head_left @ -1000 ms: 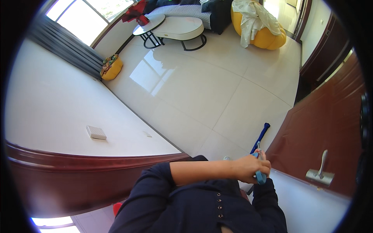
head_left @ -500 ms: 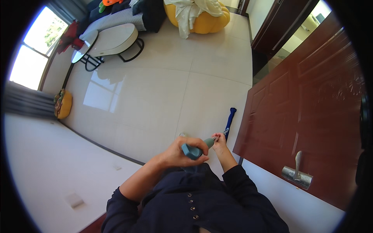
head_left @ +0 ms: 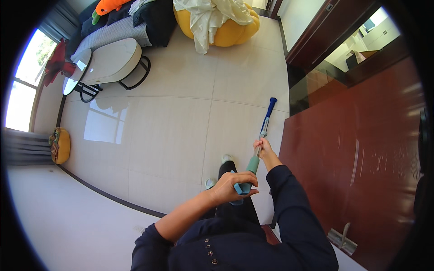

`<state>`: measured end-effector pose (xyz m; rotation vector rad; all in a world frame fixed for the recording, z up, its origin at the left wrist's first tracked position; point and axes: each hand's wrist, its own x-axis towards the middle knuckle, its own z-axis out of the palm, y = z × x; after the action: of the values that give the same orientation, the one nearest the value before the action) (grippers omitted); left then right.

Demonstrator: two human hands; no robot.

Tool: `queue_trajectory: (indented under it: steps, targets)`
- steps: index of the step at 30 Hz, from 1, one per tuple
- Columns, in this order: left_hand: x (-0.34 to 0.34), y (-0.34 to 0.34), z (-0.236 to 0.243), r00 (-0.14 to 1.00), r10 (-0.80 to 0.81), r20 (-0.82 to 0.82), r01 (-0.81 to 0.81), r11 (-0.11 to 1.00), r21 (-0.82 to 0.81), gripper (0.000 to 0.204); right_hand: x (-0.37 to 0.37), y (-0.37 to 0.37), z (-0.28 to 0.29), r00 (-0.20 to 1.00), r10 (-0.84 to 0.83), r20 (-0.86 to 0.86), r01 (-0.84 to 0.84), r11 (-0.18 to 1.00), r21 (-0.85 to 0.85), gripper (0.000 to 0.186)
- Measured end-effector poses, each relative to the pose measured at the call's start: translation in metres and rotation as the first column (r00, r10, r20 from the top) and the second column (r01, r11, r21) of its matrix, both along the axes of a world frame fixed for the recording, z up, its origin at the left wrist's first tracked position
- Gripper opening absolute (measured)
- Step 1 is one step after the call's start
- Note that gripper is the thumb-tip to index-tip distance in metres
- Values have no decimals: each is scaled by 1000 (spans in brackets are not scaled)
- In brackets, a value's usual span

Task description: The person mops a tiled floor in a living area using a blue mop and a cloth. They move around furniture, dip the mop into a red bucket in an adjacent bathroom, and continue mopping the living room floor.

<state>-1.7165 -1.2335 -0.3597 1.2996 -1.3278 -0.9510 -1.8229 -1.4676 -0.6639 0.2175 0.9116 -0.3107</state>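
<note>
A long-handled mop (head_left: 253, 165) slants away from my body, with a teal end piece, a green sleeve and a thin metal pole. Its narrow dark-blue head (head_left: 271, 107) rests on the tiled floor beside the brown door. My left hand (head_left: 231, 185) is closed round the top of the handle, at the teal end. Farther down, my right hand (head_left: 263, 148) grips the metal pole, fingers wrapped round it. Light-coloured shoes (head_left: 227, 158) show under my dark trousers, left of the handle.
The brown door (head_left: 343, 149) with its metal lever handle (head_left: 344, 239) stands close on my right. A white wall (head_left: 81, 212) runs along my left. Beyond lie a low oval table (head_left: 115, 58), a grey sofa (head_left: 110, 38) and a yellow pouf (head_left: 230, 34) draped with white cloth.
The mop head has slid forward, away from me, along the floor. My right arm has stretched out farther, and my left hand has shifted right with the handle.
</note>
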Motion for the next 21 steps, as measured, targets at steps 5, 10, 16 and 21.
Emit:
queue_trajectory:
  steps: [5, 10, 16, 21]
  targets:
    - [68, -10, -26, 955, 294, 35, -290, 952, -97, 17, 134, -5, 19, 944, 260, -202, -295, 941, -165, 17]
    - [124, 8, 38, 845, 510, 164, -517, 856, 5, 17, 241, 37, 30, 680, 643, -351, -720, 678, -152, 18]
    - [130, 52, 94, 506, 807, 305, -848, 530, 6, 19, 326, 165, 77, 411, 862, -296, -905, 424, -22, 24]
    - [143, 57, 126, 248, 867, 432, -955, 294, -42, 19, 358, 262, 77, 249, 961, -124, -967, 240, -84, 15]
